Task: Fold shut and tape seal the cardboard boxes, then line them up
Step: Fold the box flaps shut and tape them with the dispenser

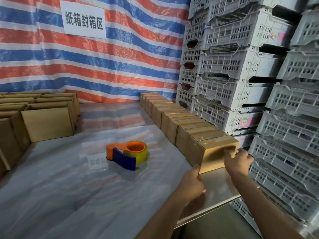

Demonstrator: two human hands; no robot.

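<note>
I find the end box (214, 157) standing on the table (69, 187) at its right edge, at the near end of the row of sealed boxes (174, 118) that runs along that edge towards the far right corner. Clear tape shows across its top, so I judge the step in hand to be the lining up. The left hand (191, 185) grips the box at its lower near-left corner, fingers curled, thumb against the cardboard. The right hand (239, 163) holds the upper right of the near face. Its fingers appear curled round that edge, though they are blurred. To do this well I would press the box flush against its neighbour with no gap, bring its table-side face into line with the rest of the row, and keep its base flat and clear of the table's right edge. The tape dispenser (128, 154) lies untouched near the middle of the table. Unsealed boxes (46, 125) stand grouped at the far left corner with flaps upright, and their insides are not visible from here. The row's contents are hidden by the sealed flaps. White slatted crates (241, 66) are stacked beyond the right edge, with dark shapes inside that I cannot identify.
</note>
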